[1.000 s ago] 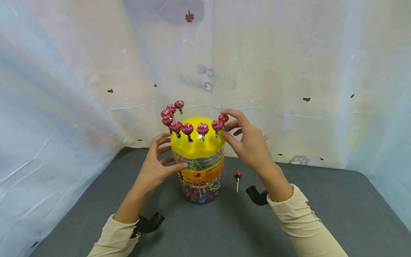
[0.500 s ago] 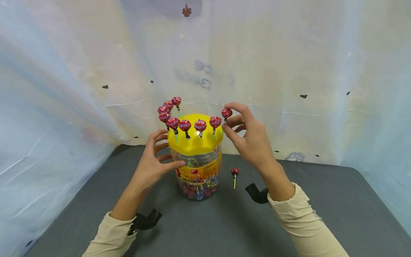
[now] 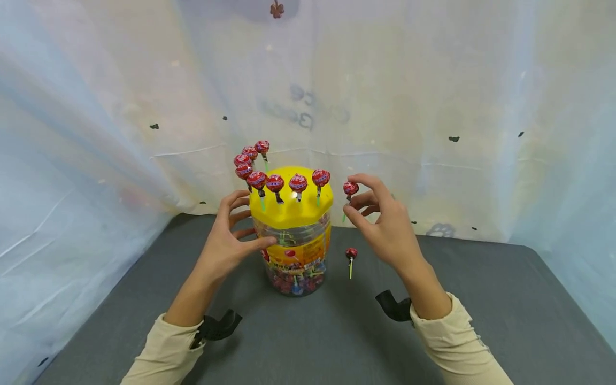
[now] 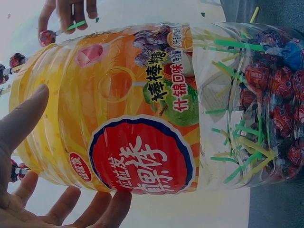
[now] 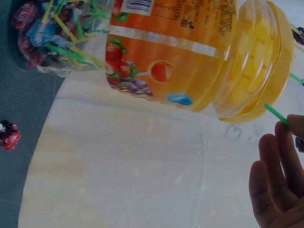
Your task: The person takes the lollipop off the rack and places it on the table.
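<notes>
A clear jar (image 3: 295,280) with an orange label and a yellow lid (image 3: 289,216) stands upright on the table. Several red-wrapped lollipops (image 3: 298,183) stick up from the lid, along its left and front edges. My left hand (image 3: 226,240) grips the jar's left side below the lid, thumb across the front and fingers round the far side. Just right of the lid, my right hand (image 3: 392,230) pinches another red lollipop (image 3: 351,188) between thumb and fingers, its head up. In the right wrist view its green stick (image 5: 275,113) shows clear below the fingertips, overlapping the lid's edge.
One more lollipop (image 3: 351,254) lies on the dark grey table (image 3: 308,342), to the right of the jar. Loose lollipops fill the jar's lower part. A pale hanging sheet (image 3: 385,96) closes off the back and sides. Black straps sit at both wrists.
My right hand has drawn the pinched lollipop away from the lid's right edge, out to the right and then lower. My left hand keeps its grip on the jar. The view has tilted slightly.
</notes>
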`<state>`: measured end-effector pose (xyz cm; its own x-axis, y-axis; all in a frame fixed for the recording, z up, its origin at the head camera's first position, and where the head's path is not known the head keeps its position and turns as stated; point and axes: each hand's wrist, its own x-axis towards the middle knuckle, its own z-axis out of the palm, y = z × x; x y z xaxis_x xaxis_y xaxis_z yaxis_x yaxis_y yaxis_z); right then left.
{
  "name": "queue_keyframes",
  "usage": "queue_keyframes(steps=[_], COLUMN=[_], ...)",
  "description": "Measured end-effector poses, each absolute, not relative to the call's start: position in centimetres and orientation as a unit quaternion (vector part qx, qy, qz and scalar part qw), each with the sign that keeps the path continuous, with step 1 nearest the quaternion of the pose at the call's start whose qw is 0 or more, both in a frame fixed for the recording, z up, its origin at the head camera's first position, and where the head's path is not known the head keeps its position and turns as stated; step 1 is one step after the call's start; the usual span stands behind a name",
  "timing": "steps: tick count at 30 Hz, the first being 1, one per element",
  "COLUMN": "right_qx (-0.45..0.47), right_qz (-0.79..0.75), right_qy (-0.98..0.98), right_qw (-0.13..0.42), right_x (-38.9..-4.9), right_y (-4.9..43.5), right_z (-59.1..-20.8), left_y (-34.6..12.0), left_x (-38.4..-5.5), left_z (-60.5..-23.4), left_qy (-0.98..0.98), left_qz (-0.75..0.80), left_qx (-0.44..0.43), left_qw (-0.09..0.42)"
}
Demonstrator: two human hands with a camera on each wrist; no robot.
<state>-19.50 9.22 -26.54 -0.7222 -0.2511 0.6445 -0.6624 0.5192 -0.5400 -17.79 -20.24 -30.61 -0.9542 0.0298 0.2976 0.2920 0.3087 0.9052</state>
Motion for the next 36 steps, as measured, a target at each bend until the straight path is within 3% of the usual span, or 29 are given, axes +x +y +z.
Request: queue_keyframes(steps=[23, 36], right_qx=[0.236, 0.204], right_qz=[0.414, 0.394], right_qy=[-0.851, -0.880], right_qw=[0.220, 0.170], right_x=[-18.9, -19.3], right_y=[11.3, 12.9], right_z=[-29.6, -31.6], left_y=[-20.3, -20.2], left_x=[-18.0, -17.8], left_z=[-30.2, -30.4], left_qy=[-0.795, -0.793], left_qz=[-0.587, -0.589], left_qx=[-0.104, -0.108], left_qw=[0.114, 0.111])
